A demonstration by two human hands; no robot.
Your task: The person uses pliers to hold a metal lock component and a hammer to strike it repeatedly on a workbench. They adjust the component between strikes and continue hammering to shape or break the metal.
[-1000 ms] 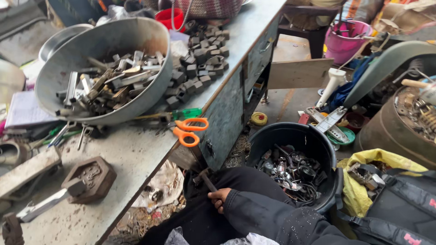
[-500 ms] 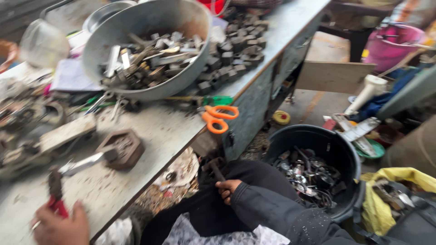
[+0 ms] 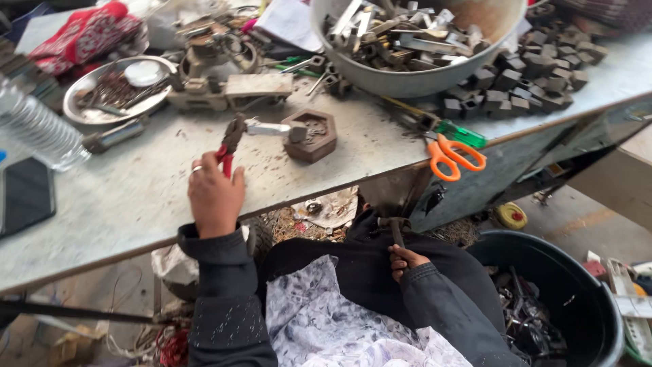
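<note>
Gripping red-handled pliers in the left hand, right hand fingers pinching a hammer.

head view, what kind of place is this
Likely a scrap-metal sorting workshop: a big metal bowl of metal parts on a worn workbench, dark metal blocks, and a black tub of scrap.

A dark phone lies flat on the bench at nine o'clock, its black rectangular screen blank. Just above it stands a clear ribbed plastic bottle. At twelve o'clock white paper sheets lie beside the metal bowl.
</note>
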